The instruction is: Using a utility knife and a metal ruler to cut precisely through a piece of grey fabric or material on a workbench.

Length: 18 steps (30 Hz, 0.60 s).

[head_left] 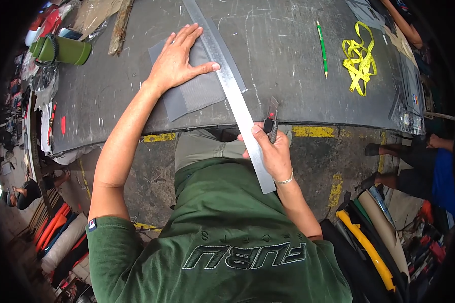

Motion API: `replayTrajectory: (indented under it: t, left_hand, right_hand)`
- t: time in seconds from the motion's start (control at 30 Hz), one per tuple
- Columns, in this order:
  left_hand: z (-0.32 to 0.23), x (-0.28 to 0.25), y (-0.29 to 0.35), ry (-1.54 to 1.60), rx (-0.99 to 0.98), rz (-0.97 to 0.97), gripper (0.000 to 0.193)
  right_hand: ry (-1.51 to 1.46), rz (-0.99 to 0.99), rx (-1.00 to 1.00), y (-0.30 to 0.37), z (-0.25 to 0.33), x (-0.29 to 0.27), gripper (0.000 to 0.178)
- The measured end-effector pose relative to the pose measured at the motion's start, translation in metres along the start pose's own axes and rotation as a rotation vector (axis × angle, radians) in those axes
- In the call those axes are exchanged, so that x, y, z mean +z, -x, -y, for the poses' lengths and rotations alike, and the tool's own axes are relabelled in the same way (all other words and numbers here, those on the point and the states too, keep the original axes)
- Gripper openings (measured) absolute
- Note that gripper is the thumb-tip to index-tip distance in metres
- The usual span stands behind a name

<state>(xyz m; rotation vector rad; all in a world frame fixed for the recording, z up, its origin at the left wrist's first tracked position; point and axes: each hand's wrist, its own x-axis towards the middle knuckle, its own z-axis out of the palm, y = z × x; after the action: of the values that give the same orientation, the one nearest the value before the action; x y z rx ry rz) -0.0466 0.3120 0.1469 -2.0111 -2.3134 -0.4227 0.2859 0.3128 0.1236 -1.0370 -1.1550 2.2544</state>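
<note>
A long metal ruler (230,83) slants across the dark worktable, its near end jutting past the front edge toward my body. Under it lie pieces of grey sheet material (205,93), one with a mesh-like surface. My left hand (178,63) rests flat on the grey piece with fingers stretched out, the thumb tip on the ruler. At the table's front edge my right hand (272,151) grips the ruler's near part, thumb on top. The same hand also holds a utility knife (271,121), its blade extended and pointing away from me.
A green pencil (322,50) and a tangled yellow measuring tape (359,60) lie right on the worktable (283,76). A green bottle (60,50) and a wooden strip (120,28) are at left. Material rolls (366,247) stand behind me. Other people are at the right and left edges.
</note>
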Motion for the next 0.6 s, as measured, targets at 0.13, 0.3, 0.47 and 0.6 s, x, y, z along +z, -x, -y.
replayTrajectory:
  t: [0.13, 0.3, 0.47, 0.6]
  left_hand:
    - [0.0012, 0.0012, 0.0004, -0.009, 0.007, -0.002, 0.112]
    - [0.0019, 0.0012, -0.0003, 0.0, 0.015, -0.001, 0.111]
    - [0.002, 0.002, -0.0007, -0.032, 0.007, -0.008, 0.117]
    - [0.0026, 0.0024, -0.0004, -0.033, 0.003, -0.006, 0.117]
  right_hand:
    - [-0.009, -0.003, 0.01, 0.0003, 0.0007, 0.0007, 0.032]
    - [-0.018, 0.011, -0.003, -0.0004, -0.0015, -0.0009, 0.032]
    - [-0.023, 0.017, -0.008, 0.0002, -0.0002, -0.0002, 0.032]
    - [-0.02, 0.012, -0.001, 0.0004, 0.0009, 0.001, 0.032]
